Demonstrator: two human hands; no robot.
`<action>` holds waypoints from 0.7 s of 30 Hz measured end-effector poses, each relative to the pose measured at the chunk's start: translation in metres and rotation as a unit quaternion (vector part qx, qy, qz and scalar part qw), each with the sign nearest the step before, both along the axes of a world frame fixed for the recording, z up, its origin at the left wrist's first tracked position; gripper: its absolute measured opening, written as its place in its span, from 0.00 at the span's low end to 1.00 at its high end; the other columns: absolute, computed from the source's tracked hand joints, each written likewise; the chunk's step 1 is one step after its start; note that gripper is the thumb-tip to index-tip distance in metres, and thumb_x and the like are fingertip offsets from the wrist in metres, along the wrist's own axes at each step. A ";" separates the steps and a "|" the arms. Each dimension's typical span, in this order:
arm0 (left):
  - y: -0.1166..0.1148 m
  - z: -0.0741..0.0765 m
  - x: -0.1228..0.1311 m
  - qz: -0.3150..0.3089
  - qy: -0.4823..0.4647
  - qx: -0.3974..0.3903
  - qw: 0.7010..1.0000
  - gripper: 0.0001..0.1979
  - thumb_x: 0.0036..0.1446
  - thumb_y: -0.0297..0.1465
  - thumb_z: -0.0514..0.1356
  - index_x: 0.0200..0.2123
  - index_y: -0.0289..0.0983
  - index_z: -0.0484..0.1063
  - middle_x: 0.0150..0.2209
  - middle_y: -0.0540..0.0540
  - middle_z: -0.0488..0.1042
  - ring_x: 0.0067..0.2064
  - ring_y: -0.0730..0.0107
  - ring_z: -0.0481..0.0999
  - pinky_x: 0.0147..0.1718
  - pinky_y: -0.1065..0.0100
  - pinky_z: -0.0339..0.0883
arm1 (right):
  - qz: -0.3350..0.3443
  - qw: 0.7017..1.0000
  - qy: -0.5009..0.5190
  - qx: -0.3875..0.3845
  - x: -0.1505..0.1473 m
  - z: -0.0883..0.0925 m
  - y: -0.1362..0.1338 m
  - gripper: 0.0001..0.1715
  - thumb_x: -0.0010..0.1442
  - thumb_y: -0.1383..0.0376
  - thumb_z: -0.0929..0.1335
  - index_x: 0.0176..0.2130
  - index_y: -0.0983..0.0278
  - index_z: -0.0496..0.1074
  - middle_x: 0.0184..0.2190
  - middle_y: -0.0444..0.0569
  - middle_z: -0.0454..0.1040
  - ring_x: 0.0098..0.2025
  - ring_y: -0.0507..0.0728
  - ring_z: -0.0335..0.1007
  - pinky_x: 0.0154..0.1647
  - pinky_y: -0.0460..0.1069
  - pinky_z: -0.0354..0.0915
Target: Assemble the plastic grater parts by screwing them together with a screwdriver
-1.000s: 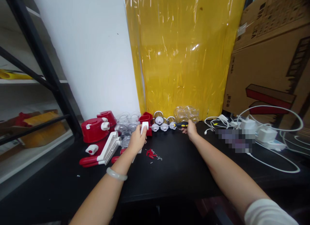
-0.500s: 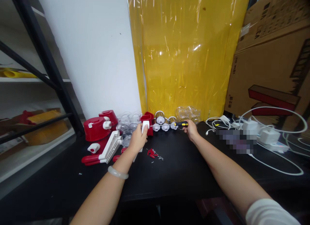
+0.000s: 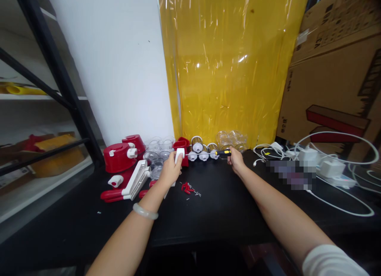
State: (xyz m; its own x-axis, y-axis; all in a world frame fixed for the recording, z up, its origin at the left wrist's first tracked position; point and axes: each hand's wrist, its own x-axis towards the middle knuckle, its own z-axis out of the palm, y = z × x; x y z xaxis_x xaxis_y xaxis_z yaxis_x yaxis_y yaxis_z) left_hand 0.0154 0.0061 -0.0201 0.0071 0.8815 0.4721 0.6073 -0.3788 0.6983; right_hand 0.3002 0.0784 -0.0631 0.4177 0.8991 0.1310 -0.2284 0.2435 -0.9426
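Little had moved since the earlier frame: the view had shifted very slightly, while both hands and what they held kept almost the same line. The white part [image 3: 180, 151] was above the worktop [image 3: 220, 212], clamped in the left hand's [image 3: 170, 168] grip, its right side turned toward the screwdriver [image 3: 223, 152], presumably to steady it against the tip. The right hand's [image 3: 236, 160] grip was closed around the handle's end, likely to keep the shaft level and straight; the shaft appeared to meet the part, though the exact contact was too small to tell. Small red pieces [image 3: 187, 187] and loose screws [image 3: 198, 194] lay below, probably within easy reach. Beyond stood white-ended cylinders [image 3: 203, 154], stacked perhaps to save room; farther left were clear cups [image 3: 163, 144] and a red housing [image 3: 120, 158].
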 end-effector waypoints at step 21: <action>0.002 -0.002 -0.002 0.000 0.012 0.009 1.000 0.22 0.64 0.49 0.46 0.46 0.38 0.64 0.22 0.52 0.71 0.21 0.64 0.75 0.27 0.65 0.66 | 0.074 0.991 0.105 0.024 -0.001 0.007 -0.005 0.08 0.53 0.62 0.65 0.35 0.62 0.67 0.17 0.41 0.70 0.14 0.51 0.66 0.13 0.42 0.57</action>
State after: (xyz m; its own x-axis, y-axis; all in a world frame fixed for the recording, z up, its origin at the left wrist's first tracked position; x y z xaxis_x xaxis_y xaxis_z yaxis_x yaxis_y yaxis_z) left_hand 0.0139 0.0079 -0.0222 0.0194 0.8732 0.4870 0.6240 -0.3912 0.6765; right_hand 0.2990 0.0731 -0.0566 0.3047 0.9473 0.0985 -0.4545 0.2355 -0.8590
